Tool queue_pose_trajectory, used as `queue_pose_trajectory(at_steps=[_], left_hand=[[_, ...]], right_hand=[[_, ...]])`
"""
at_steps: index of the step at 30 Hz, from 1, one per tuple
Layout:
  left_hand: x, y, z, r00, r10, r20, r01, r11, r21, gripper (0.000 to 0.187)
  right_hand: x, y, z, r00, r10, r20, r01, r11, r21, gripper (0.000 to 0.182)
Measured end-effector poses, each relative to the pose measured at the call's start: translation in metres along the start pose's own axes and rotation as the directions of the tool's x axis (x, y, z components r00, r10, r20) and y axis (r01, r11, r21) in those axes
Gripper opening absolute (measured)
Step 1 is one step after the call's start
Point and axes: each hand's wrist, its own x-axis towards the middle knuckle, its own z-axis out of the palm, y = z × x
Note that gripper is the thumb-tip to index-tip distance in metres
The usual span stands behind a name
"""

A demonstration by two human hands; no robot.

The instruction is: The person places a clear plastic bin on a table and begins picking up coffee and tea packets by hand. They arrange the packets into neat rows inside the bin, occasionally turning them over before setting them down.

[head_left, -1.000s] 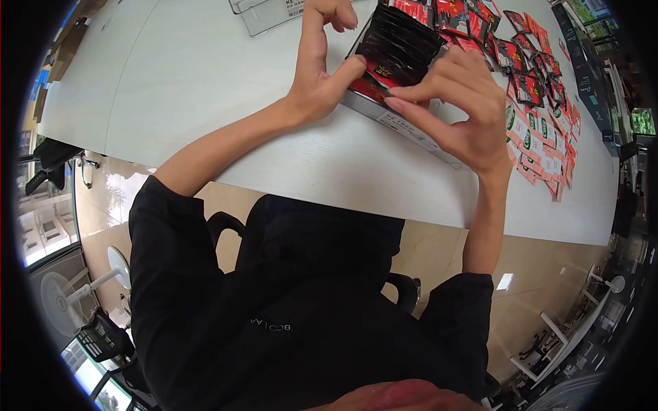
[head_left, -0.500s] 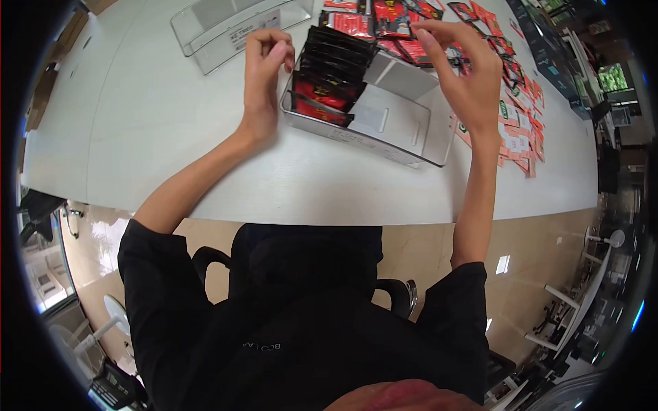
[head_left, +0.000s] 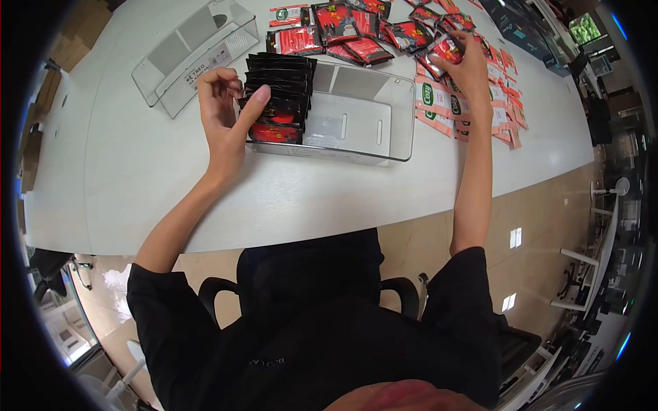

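Observation:
My left hand point(head_left: 225, 123) is at the left end of a clear plastic bin point(head_left: 353, 155). Its fingers are loosely curled outside the bin, and its thumb stretches apart from them, over the edge of a row of black-and-red sachets point(head_left: 277, 113). These sachets stand packed upright in the bin's left part; the right part shows bare floor. Beyond the bin's right end, my right hand point(head_left: 471, 79) pinches a red-and-black sachet point(head_left: 445, 50) between thumb and fingers, over the loose pile. Part of that sachet is hidden by the hand.
Several loose red-and-black sachets point(head_left: 336, 24) lie behind the bin. Pink-and-white Cozy sachets point(head_left: 433, 96) spread to its right. A second clear bin point(head_left: 199, 58) with a label stands at the back left. Dark boxes point(head_left: 524, 31) line the table's far right edge.
My right hand has moved from above the bin's right end to the sachet pile and taken hold of one. My left thumb has come over the packed sachets. The view has shifted.

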Motion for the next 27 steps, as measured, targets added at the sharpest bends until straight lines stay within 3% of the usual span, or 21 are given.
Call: queue_pose_trajectory(at_steps=[2, 4, 6, 8, 10, 12, 15, 18, 23, 26, 27], left_hand=[[0.000, -0.004, -0.003, 0.999, 0.039, 0.034, -0.039, 0.999, 0.020, 0.046], [-0.002, -0.005, -0.006, 0.998, 0.040, 0.057, -0.039, 0.999, -0.030, 0.034], [0.001, -0.017, -0.011, 0.996, 0.018, 0.089, -0.007, 0.992, -0.124, 0.047], [0.006, -0.009, -0.005, 0.990, -0.130, 0.051, 0.140, 0.940, -0.312, 0.044], [0.010, -0.006, -0.005, 0.976, -0.213, 0.042, 0.215, 0.925, -0.313, 0.046], [0.012, -0.006, -0.007, 0.955, -0.294, 0.043, 0.291, 0.898, -0.330, 0.049], [0.013, -0.006, -0.005, 0.944, -0.326, 0.047, 0.322, 0.884, -0.340, 0.048], [0.012, 0.004, 0.000, 0.943, -0.331, 0.027, 0.324, 0.902, -0.286, 0.047], [0.012, -0.002, -0.006, 0.942, -0.329, 0.064, 0.334, 0.906, -0.261, 0.048], [0.012, -0.001, -0.005, 0.943, -0.327, 0.064, 0.333, 0.910, -0.248, 0.047], [0.012, 0.000, -0.005, 0.943, -0.326, 0.067, 0.332, 0.909, -0.252, 0.047]], right_hand=[[0.005, -0.017, -0.010, 0.979, -0.134, -0.154, 0.141, 0.989, 0.036, 0.055], [0.011, -0.031, -0.015, 0.935, -0.183, -0.303, 0.247, 0.950, 0.188, 0.040], [0.010, -0.059, -0.018, 0.897, -0.115, -0.427, 0.304, 0.862, 0.405, 0.036], [-0.001, -0.099, -0.026, 0.909, -0.011, -0.416, 0.306, 0.696, 0.650, 0.031], [-0.010, -0.116, -0.024, 0.920, -0.048, -0.390, 0.317, 0.678, 0.663, 0.029], [-0.019, -0.136, -0.022, 0.799, -0.360, -0.482, 0.593, 0.607, 0.530, 0.030], [-0.031, -0.158, -0.026, 0.705, -0.654, -0.273, 0.708, 0.631, 0.317, 0.033], [-0.038, -0.159, -0.017, 0.652, -0.743, -0.151, 0.754, 0.617, 0.224, 0.030], [-0.033, -0.151, -0.020, 0.691, -0.703, -0.168, 0.723, 0.670, 0.167, 0.028], [-0.033, -0.151, -0.019, 0.643, -0.712, -0.283, 0.761, 0.636, 0.130, 0.028], [-0.040, -0.154, -0.017, 0.729, -0.625, -0.279, 0.682, 0.694, 0.230, 0.027]])
